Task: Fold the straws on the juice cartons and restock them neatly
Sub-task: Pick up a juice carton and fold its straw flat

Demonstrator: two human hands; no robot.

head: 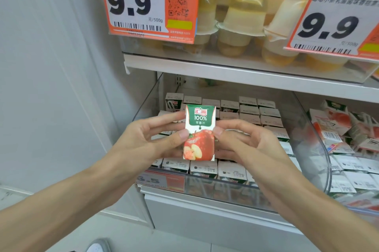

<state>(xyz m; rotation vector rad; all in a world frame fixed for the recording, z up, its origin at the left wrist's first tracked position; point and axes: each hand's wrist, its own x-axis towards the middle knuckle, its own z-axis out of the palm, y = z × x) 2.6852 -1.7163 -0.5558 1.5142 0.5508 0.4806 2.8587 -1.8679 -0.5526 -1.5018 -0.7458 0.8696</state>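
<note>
Head view. The juice carton is upright, front face toward the camera, held between both hands. Left hand grip: thumb on the carton's front left edge, fingers behind, pinching the carton. Right hand grip: thumb on the front right edge, fingers behind, also pinching it. Behind and below the grip, stocked cartons fill a clear bin. Above the grip, a price tag hangs beside jelly cups.
</note>
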